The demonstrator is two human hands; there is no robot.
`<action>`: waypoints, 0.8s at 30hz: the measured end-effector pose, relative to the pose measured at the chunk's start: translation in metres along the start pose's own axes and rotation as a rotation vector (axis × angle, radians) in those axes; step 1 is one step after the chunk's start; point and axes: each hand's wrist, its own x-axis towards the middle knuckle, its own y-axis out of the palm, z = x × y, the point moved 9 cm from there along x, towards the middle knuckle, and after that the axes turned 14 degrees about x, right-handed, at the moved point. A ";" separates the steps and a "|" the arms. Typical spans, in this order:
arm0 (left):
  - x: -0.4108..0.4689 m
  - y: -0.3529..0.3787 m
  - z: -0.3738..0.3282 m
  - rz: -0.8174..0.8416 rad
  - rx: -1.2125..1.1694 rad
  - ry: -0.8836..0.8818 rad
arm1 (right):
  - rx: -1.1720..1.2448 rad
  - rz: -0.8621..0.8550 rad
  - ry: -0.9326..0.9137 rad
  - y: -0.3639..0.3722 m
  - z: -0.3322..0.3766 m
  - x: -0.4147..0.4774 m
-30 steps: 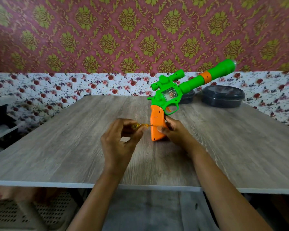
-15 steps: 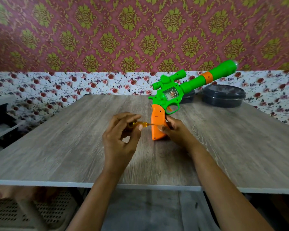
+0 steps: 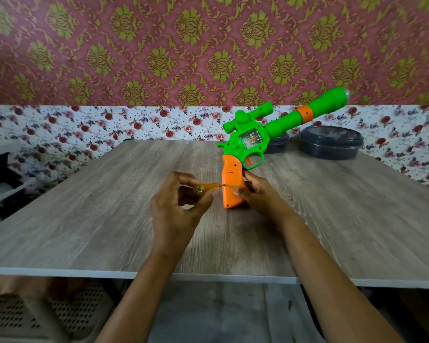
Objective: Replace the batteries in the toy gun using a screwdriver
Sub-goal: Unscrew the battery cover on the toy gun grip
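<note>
Standing butt-down on the table [image 3: 84, 206], the toy gun [image 3: 245, 144] is pinched at its orange grip by the right hand [image 3: 258, 194]. The left hand [image 3: 176, 209] holds a small screwdriver [image 3: 206, 187], tip seemingly touching the grip. Two dark containers [image 3: 331, 142] sit behind.

Single head cam, fwd/down, close over table [image 3: 84, 219].

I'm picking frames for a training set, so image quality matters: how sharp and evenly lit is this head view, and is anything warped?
Head view: soft, even light, no hard shadows or glare. The toy gun and the table grain are fairly sharp; the left hand and screwdriver look slightly smeared. The wide lens bows the wallpaper and blurs the corners.
</note>
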 end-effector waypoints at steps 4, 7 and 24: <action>0.003 -0.005 -0.001 -0.009 -0.031 0.004 | 0.007 0.010 0.002 0.002 0.000 -0.002; 0.004 -0.003 -0.007 0.006 -0.025 0.077 | 0.009 0.007 0.007 0.001 -0.001 -0.003; 0.003 -0.005 0.001 -0.002 -0.045 -0.025 | -0.030 0.010 0.001 0.003 0.003 -0.003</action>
